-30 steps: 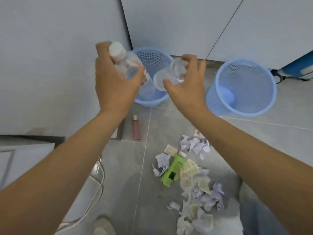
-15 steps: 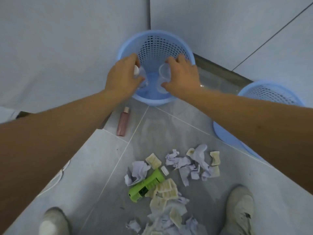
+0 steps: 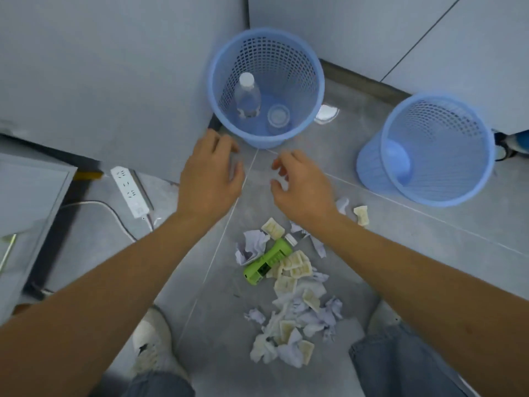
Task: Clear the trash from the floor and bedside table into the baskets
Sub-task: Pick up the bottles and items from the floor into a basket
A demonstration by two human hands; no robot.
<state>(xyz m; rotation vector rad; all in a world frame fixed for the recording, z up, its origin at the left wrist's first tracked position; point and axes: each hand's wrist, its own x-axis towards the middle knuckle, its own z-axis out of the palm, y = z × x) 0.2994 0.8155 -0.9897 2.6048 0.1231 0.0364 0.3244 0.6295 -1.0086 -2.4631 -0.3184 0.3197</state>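
Standing in the wall corner: a blue mesh basket (image 3: 266,87), holding a clear plastic bottle (image 3: 247,96) with a white cap, leaning upright against the inner wall, and a clear plastic cup (image 3: 278,117) lying just beside the bottle on the basket's floor. Sitting well to the right of that corner basket: a second blue basket (image 3: 429,150), tilting a little, showing only its own blue bottom.

Lying on the grey floor tiles nearer than the corner basket: a heap of crumpled paper scraps (image 3: 292,316), pale lilac and cream, some creased into small ridged squares, with a bright green plastic thing (image 3: 267,262) resting among the upper scraps.

Hovering just in front of the corner basket, above the floor: left hand (image 3: 210,179), palm down, fingers loosely spread, gripping nothing. Hanging just beside it, apart from it: right hand (image 3: 300,183), fingers relaxed and slightly curled, also holding nothing.
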